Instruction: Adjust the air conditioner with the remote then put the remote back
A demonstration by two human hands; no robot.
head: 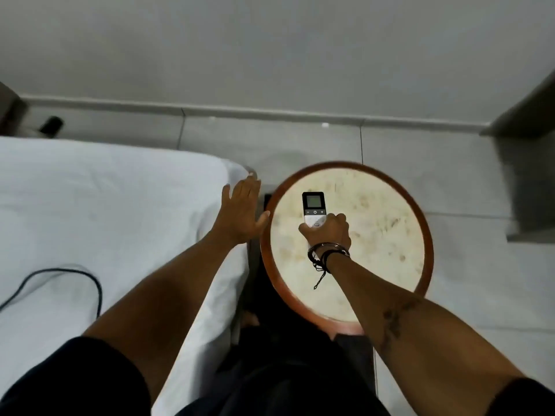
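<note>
A small white remote (313,208) with a dark top, a greenish screen and a row of buttons lies over the round table (387,223), a pale top with a reddish-brown rim. My right hand (329,232) is wrapped around the remote's lower end, thumb near the bottom buttons; whether the remote touches the tabletop I cannot tell. Dark bracelets circle that wrist. My left hand (241,213) hovers flat with fingers apart, over the gap between the bed and the table, holding nothing. The air conditioner is out of view.
A bed with a white sheet (105,211) fills the left side, with a black cable (60,283) lying on it. Grey floor tiles and a skirting board run behind the table. A grey furniture edge (522,115) juts in at the right. My dark trousers are below.
</note>
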